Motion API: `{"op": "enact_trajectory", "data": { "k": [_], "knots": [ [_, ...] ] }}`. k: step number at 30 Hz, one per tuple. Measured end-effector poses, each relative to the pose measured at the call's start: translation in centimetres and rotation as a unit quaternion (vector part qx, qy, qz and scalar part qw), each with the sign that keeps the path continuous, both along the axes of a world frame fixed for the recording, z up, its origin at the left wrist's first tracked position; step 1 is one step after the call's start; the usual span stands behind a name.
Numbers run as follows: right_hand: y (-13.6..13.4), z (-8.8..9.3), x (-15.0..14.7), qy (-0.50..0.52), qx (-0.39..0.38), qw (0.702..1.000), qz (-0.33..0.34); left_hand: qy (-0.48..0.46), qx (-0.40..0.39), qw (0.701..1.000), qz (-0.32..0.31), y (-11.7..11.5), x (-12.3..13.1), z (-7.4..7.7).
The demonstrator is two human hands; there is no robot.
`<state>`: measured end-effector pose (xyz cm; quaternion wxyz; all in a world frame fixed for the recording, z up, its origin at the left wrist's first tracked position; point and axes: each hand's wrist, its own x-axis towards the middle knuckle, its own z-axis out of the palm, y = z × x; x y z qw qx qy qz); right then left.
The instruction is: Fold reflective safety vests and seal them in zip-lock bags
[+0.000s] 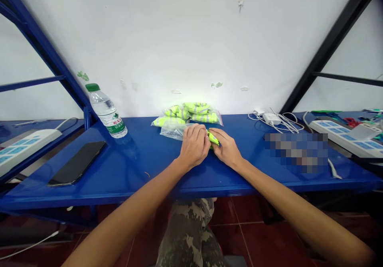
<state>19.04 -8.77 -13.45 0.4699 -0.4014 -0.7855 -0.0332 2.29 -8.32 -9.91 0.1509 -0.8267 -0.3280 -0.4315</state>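
Both my hands meet over the middle of the blue table around a small neon-yellow folded reflective vest [213, 138], mostly covered by my fingers. My left hand [195, 145] is closed over its left side, fingers bent and pressed together. From the right, my right hand [226, 147] is closed on its other end. An empty-looking clear plastic bag [172, 131] lies flat just beyond my left hand, partly hidden by it. Behind it are several bagged neon-yellow vests [191, 112] with silver-grey strips, heaped against the wall.
A water bottle [106, 111] with a green cap stands at the left, and a black phone [77, 163] lies nearer the edge. White chargers and cables [277, 120] are at the right behind a blurred patch. Power strips [347, 137] sit beyond the frame posts on both sides.
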Motion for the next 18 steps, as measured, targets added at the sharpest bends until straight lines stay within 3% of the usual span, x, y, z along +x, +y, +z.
{"op": "enact_trajectory", "data": {
  "k": [7, 18],
  "knots": [
    [0.24, -0.17, -0.15, 0.002, -0.033, 0.999, 0.030, 0.021, -0.017, 1.000, -0.007, -0.37, 0.31, 0.01],
    [0.35, 0.80, -0.23, 0.076, -0.040, 0.996, -0.018, 0.061, 0.016, 0.998, 0.003, -0.84, 0.86, -0.57]
  ]
}}
